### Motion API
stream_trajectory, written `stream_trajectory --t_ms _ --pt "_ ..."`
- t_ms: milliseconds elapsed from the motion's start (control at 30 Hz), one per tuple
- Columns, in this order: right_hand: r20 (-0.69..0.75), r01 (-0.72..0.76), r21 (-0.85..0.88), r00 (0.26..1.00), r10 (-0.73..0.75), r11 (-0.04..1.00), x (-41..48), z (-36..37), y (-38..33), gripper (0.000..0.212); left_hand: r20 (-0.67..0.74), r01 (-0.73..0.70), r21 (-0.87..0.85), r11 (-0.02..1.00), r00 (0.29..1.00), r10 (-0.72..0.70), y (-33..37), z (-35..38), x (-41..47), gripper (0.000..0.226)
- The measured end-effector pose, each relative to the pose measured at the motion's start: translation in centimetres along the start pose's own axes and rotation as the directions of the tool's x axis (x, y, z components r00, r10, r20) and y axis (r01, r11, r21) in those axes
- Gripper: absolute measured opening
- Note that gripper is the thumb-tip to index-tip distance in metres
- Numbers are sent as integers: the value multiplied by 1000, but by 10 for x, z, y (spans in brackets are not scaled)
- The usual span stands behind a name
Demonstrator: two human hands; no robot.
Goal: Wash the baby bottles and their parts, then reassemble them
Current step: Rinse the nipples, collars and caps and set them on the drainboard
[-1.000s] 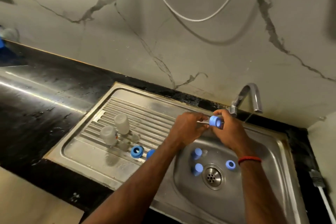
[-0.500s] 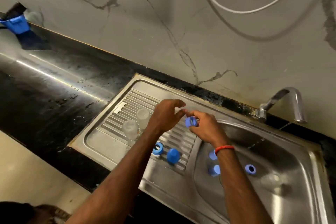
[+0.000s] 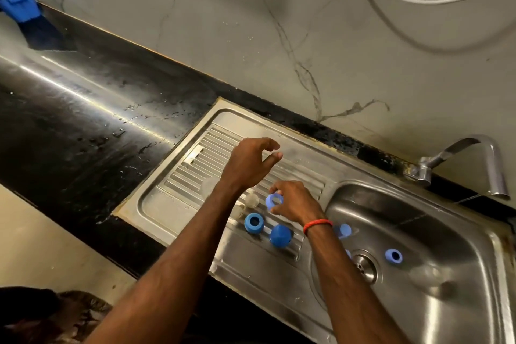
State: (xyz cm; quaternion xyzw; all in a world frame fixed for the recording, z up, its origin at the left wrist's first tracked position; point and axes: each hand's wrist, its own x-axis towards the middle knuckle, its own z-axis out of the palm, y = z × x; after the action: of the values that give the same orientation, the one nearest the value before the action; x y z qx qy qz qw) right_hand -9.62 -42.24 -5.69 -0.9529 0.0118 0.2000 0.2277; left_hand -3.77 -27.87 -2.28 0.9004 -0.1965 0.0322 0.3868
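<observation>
Here, right hand [image 3: 297,205] pinching blue ring [image 3: 274,201], just beside basin [image 3: 331,201] edge

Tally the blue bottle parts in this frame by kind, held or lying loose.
Rings: 3 (held ring, drainboard ring, basin ring)
Caps: 2 (drainboard cap, basin cap)
Kind unclear: 1 (hidden piece, mostly covered, in the basin)
Total: 6

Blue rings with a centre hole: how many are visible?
3. First ring pinched by the right hand above the drainboard; second ring lying on the drainboard; third ring in the sink basin. The arms may hide more.
</observation>
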Motion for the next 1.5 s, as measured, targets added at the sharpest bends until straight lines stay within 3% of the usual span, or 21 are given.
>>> stream_trajectory --t_ms 333,567,1000,1367,1500 --pt "46 2 -110 999 3 994 7 20 2 39 23 -33 -13 999 999 33 -13 1 3 32" --pt "39 -42 -49 998 44 998 4 15 7 64 37 -44 -24 999 998 45 -8 11 6 32" --pt "-277 -130 181 944 177 975 -44 -53 71 38 114 -133 -20 991 984 134 32 53 8 35" --pt "-197 -296 284 913 358 912 -97 -37 169 27 277 -220 -52 974 934 226 87 124 -7 24" --pt "-175 -307 281 915 363 910 -101 -25 192 17 331 -211 -24 977 921 206 99 148 -14 22"
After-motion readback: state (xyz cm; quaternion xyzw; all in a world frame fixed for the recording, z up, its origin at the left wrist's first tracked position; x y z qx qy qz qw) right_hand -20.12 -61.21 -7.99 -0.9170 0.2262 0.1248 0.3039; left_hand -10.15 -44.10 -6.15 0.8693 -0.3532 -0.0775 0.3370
